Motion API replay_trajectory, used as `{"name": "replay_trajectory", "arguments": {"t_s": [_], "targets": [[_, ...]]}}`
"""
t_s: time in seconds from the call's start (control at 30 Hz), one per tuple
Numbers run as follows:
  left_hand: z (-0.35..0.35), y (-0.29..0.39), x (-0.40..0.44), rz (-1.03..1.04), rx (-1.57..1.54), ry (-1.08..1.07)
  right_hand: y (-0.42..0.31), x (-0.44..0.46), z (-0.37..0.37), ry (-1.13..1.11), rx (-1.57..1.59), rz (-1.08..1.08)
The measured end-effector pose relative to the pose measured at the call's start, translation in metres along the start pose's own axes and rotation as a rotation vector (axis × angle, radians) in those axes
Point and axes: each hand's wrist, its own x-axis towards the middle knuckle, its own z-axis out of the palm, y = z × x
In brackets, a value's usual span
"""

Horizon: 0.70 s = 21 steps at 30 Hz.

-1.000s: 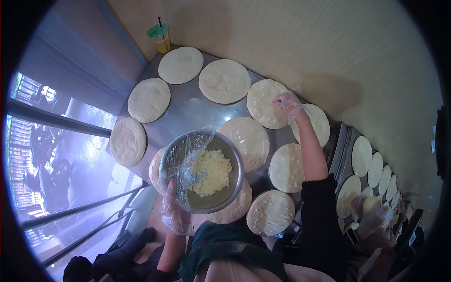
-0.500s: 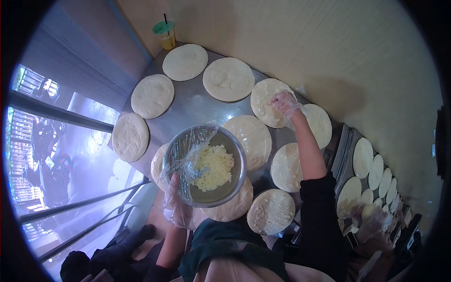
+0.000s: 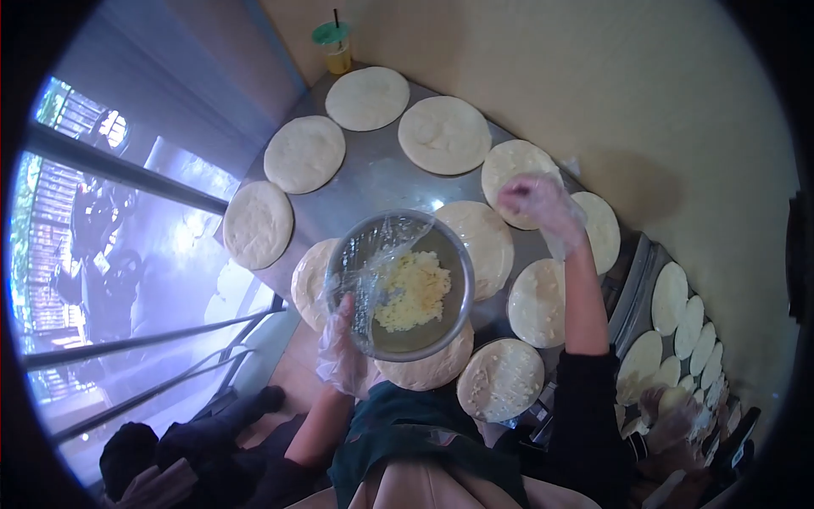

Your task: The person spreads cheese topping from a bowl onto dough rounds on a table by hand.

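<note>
Gripping a metal bowl (image 3: pixel 465 297) at its near-left side is the left hand (image 3: pixel 341 348), clear glove on, thumb up by the rim, other fingers mostly hidden. Bowl's held over the near part of the worktop (image 3: pixel 373 182), blocking bits of a couple of dough rounds below. Inside there's a pale yellow crumbly heap (image 3: pixel 415 293), with clear plastic film (image 3: pixel 370 267) draped over the left side.

Right hand (image 3: pixel 545 206), also gloved, is reaching out over a dough round (image 3: pixel 515 159) near the wall. Fingers look bunched up fairly narrow, but it's a bit blurry, so can't tell if there's anything pinched in there.

More flat rounds sit around the worktop. The nearest right one (image 3: pixel 500 380) has pale bits scattered on it. Green-lidded cup (image 3: pixel 337 59) with a black straw's up by the far corner, and another person's hand (image 3: pixel 674 422) is off to the right.
</note>
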Motion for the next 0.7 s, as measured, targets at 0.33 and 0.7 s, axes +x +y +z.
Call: {"name": "replay_trajectory", "arguments": {"t_s": [0.33,0.7], "targets": [[-0.016,-0.012,0.005,-0.073,0.058,0.020,-0.022,-0.093,0.157,-0.617,-0.249,-0.244],[-0.012,-0.015,0.004,-0.111,-0.027,0.007,-0.009,-0.086,0.154,-0.794,-0.134,-0.628]]}}
